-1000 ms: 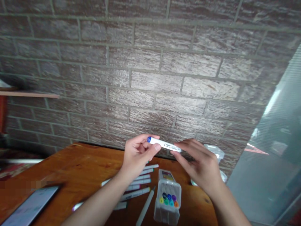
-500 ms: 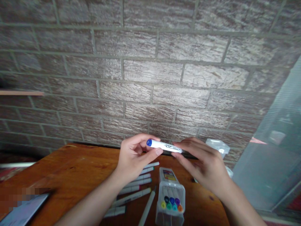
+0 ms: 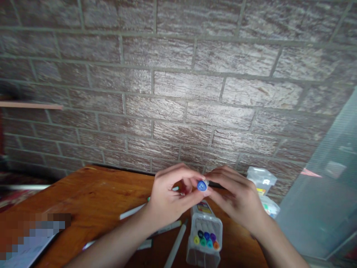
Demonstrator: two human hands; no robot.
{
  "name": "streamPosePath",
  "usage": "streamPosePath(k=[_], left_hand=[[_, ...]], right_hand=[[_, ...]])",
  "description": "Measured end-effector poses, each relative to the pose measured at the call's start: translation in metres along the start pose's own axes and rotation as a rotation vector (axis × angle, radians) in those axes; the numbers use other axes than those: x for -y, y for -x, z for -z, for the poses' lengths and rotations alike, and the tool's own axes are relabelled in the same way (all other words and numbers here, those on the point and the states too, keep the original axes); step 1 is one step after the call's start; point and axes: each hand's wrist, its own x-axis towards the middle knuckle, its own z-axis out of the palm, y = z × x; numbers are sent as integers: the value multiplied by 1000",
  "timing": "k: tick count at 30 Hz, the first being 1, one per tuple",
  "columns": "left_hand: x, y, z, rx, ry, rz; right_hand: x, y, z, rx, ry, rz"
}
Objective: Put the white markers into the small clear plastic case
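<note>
Marker (image 3: pixel 202 185): in head view, held above the worktop (image 3: pixel 97 193), blue end (image 3: pixel 201 186) foremost.
Left hand (image 3: pixel 169 197): fingers pinching the marker.
Right hand (image 3: pixel 237 193): fingers also closed on it.
Clear case (image 3: pixel 199 257): below, containing coloured pens (image 3: pixel 206 236).

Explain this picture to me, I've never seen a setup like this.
There is no machine here: a person works with two bare hands, seen by a camera worn on the head, looking forward and down.

The left hand and right hand meet in the middle, holding a marker in their fingertips, its blue end toward the camera.

Below them is a wooden table. On it stands a clear box with markers in it, coloured ends showing. Loose markers lie to its left, some hidden by the left arm. Behind is a brick wall.
</note>
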Motion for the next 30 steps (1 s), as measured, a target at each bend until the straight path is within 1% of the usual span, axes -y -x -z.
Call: streamPosePath(k=[5, 11, 17, 21, 30], left_hand=[[0, -1, 2, 45, -13, -38], [-2, -6, 4, 88, -85, -104], [-5, -6, 1, 92, -68, -213], [-6, -5, 0, 106, -52, -236], [-9, -6, 0, 111, -32, -239]], right_hand=[[1, 1, 1, 2, -62, -35], [2, 0, 4, 60, -184, -94], [-5, 1, 2, -34, -179, -17], [-6, 2, 1, -82, -168, 12], [-6, 1, 1, -72, -169, 21]])
